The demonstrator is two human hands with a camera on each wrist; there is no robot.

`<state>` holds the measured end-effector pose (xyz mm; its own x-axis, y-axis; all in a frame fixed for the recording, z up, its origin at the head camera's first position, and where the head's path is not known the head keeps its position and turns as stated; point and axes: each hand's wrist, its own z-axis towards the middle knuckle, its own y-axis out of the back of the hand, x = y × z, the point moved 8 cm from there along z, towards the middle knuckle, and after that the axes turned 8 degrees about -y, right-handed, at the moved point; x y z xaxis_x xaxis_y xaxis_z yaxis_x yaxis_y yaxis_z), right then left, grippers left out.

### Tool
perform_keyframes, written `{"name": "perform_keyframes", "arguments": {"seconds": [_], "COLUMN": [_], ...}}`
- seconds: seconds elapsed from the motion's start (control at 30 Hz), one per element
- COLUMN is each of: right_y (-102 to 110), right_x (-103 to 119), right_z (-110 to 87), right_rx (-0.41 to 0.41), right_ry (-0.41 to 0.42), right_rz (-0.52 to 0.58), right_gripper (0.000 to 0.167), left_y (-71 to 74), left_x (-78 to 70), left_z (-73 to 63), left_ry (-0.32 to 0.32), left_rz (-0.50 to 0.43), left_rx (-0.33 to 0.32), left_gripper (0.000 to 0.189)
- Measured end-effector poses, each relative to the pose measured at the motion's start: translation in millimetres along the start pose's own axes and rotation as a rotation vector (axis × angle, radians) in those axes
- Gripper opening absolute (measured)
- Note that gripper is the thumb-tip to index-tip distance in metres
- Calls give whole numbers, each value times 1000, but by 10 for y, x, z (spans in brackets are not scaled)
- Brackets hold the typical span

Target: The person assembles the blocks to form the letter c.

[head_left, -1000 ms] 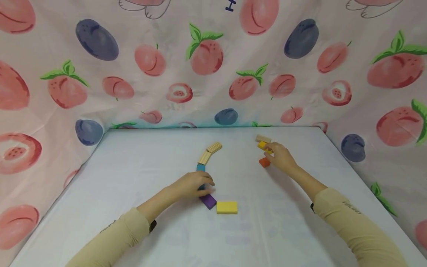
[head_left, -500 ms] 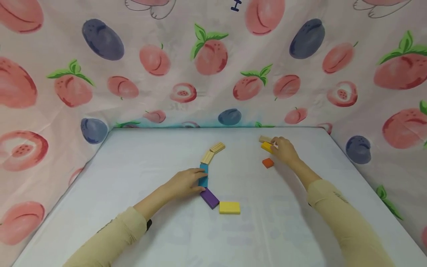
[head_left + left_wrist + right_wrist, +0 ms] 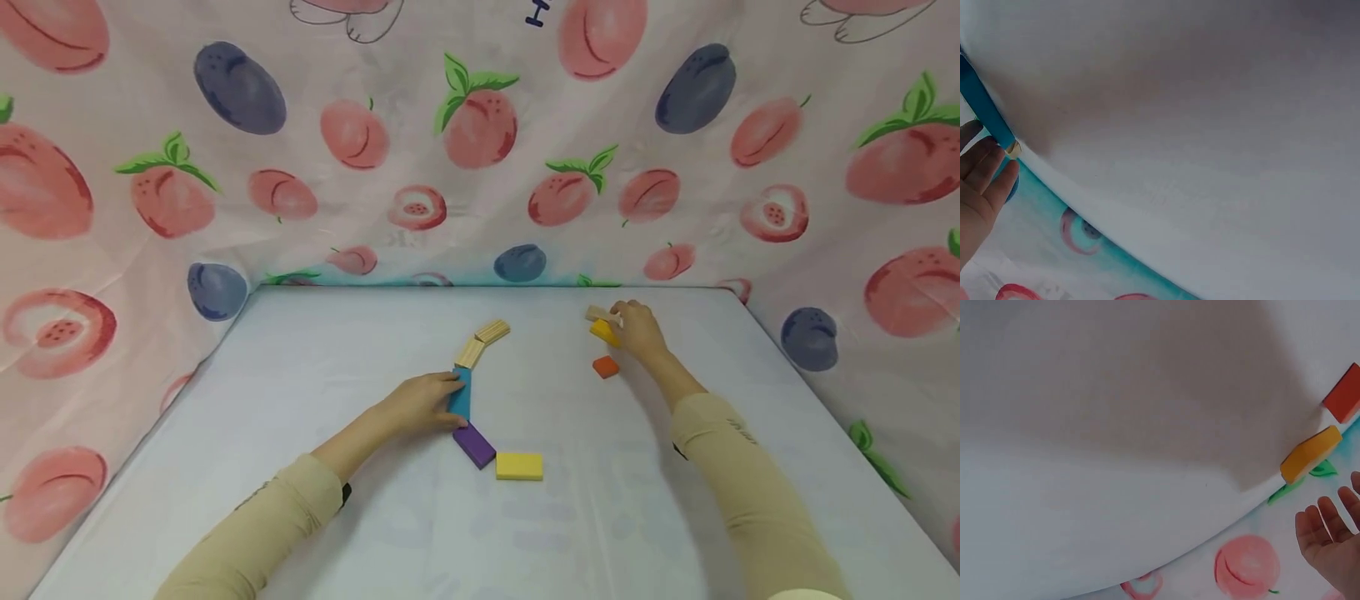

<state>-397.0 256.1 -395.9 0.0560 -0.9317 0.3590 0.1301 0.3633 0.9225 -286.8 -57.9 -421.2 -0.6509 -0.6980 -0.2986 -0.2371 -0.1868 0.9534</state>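
A blue block [image 3: 461,398] lies in a curved row, its long side beside my left hand [image 3: 416,404]. In the head view, that hand's fingers are near the block's far end and its thumb near the close end; in the left wrist view they look extended along it. My right hand [image 3: 637,329] is at the right end of a pale wooden block [image 3: 595,313], just behind a yellow-orange block [image 3: 602,332]. Its fingers look fairly straight in the right wrist view, where the wooden block does not show. Whether they touch it, I cannot tell.
Two pale wooden blocks [image 3: 482,342] continue the row beyond the blue one. A purple block [image 3: 474,446] and a flat yellow block [image 3: 519,466] extend it on the near side. An orange-red block [image 3: 605,367] lies apart. Fruit-printed cloth [image 3: 420,150] surrounds the white table.
My left hand has drawn back slightly from above the blue block to its left side. The right hand has shifted from the yellow-orange block toward the pale wooden one. The view has turned slightly.
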Motion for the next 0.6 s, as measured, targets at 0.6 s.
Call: {"name": "perform_keyframes", "arguments": {"seconds": [0.6], "right_y": [-128], "right_x": [-80], "right_z": [187], "right_rx": [50], "right_ry": [-105], "right_rz": [-14], "right_gripper": [31], "left_y": [-1], "left_x": [-63], "left_z": [91], "left_ry": [-28], "left_rz": [79], "left_rx": [35], "left_gripper": [75]}}
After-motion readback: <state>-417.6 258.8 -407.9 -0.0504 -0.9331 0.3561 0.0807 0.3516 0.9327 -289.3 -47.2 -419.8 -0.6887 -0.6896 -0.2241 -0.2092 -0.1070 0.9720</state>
